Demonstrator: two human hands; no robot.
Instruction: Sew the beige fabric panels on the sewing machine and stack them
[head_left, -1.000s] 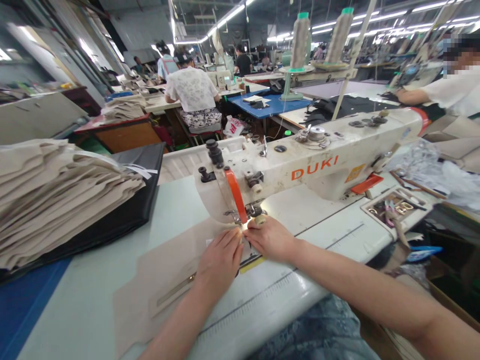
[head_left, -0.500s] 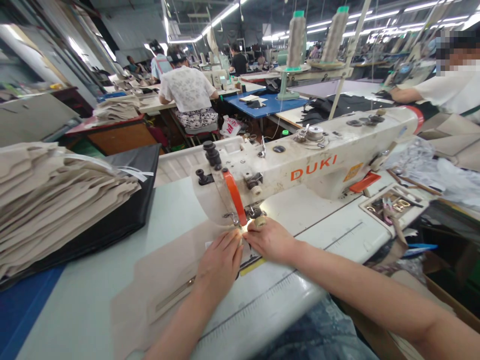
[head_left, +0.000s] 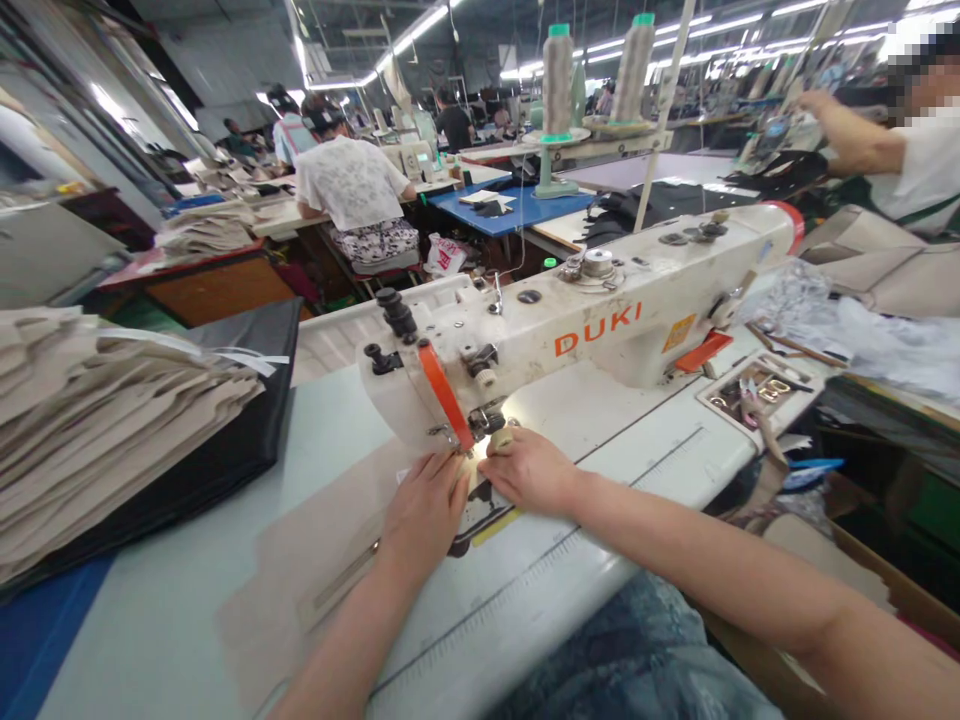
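A white DUKI sewing machine (head_left: 600, 325) stands on the pale table (head_left: 150, 620). A beige fabric piece (head_left: 315, 560) lies flat under its lit needle area. My left hand (head_left: 424, 510) rests on the fabric, fingers together and pressed down just left of the needle. My right hand (head_left: 525, 470) is curled on the fabric at the right of the presser foot, fingers closed near the needle. What the fingertips pinch is hidden.
A tall stack of beige cut pieces (head_left: 97, 420) lies on a black sheet at the left. A tray with small tools (head_left: 754, 390) sits right of the machine. Two thread cones (head_left: 559, 70) stand behind. Another person (head_left: 911, 150) works at the right, others sit farther back.
The view has drifted so everything sits slightly lower and to the left. Both hands stay at the needle. The person at the right has raised an arm.
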